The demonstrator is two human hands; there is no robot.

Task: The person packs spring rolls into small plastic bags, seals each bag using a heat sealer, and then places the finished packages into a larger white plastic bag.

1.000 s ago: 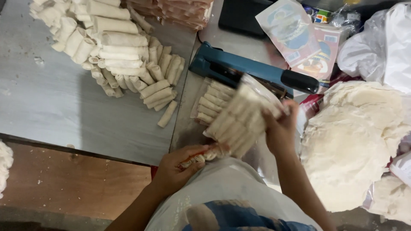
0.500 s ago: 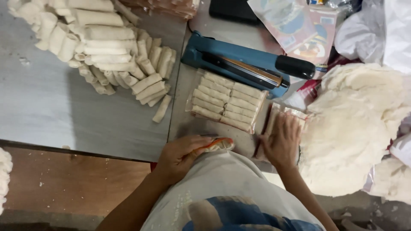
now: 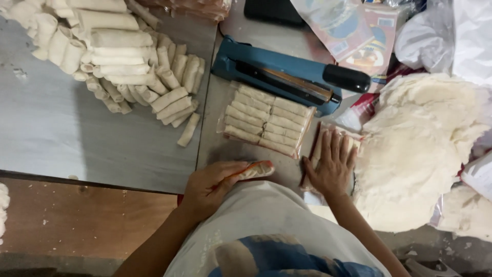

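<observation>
My left hand (image 3: 210, 187) is closed around a small printed label or wrapper (image 3: 253, 170) at the table's near edge. My right hand (image 3: 332, 165) lies flat with fingers spread on a clear bag of rolls (image 3: 328, 146), pressing it against the table. Just left of that hand rests a filled clear bag of pale rolls (image 3: 266, 120) in two rows. Behind that bag stands a blue heat sealer (image 3: 279, 74) with a black handle.
A large heap of loose pale rolls (image 3: 118, 61) covers the far left of the grey table (image 3: 61, 138). A mound of white wrappers (image 3: 420, 149) lies at the right. Printed packets (image 3: 348, 31) and plastic bags (image 3: 446, 36) sit at the back right.
My right hand has brought the raised bag down and now presses flat on a bag beside the filled one. My left hand keeps hold of the label.
</observation>
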